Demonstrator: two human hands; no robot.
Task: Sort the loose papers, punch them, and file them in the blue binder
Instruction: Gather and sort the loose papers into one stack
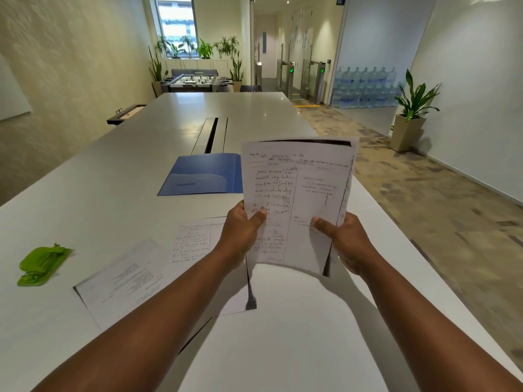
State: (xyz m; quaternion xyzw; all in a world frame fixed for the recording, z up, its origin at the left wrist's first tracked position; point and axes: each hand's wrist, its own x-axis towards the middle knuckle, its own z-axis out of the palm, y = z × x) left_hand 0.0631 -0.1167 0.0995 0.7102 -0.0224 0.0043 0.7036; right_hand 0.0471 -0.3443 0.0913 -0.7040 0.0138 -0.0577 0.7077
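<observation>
Both hands hold a small stack of handwritten papers upright above the white table. My left hand grips its lower left edge, thumb on the front sheet. My right hand grips the lower right edge the same way. Beyond the stack the blue binder lies on the table, its right part hidden by the papers. Two more loose sheets lie flat under my left forearm. A green hole punch sits at the table's left.
A black cable slot runs along the table's middle past the binder. The table's right edge drops to carpeted floor with a potted plant. A foosball table and stacked water bottles stand far off.
</observation>
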